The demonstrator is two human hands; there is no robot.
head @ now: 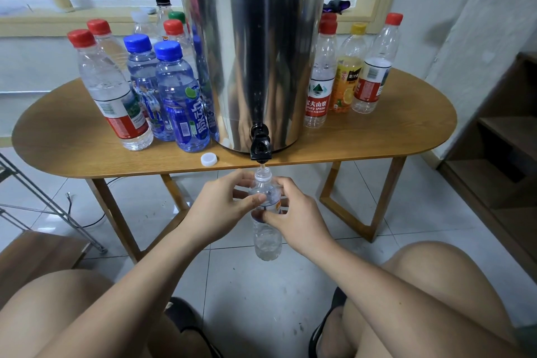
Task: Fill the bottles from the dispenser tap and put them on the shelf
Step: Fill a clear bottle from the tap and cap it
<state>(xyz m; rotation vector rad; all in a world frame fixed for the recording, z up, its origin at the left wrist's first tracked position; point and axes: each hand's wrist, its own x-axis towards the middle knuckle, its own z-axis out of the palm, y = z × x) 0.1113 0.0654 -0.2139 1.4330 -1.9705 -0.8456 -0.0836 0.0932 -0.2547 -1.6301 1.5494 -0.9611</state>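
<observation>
Grips a clear, uncapped bottle (266,234) in both hands: left hand (223,200) curled round its shoulder with the thumb across the front, right hand (295,213) clasped round its middle from the other side. Holds it upright in the air in front of the wooden table (377,139), open mouth just under the black tap (260,146) of the steel dispenser (255,38). Shows a little water in its bottom. Near the table's front edge, just left of the tap, a white cap (208,159). Left of the dispenser, blue-capped bottles (181,96) and red-capped bottles (113,90); right of it, a yellow-capped juice bottle (347,78) between red-capped ones. At far right, a brown shelf (499,131).
</observation>
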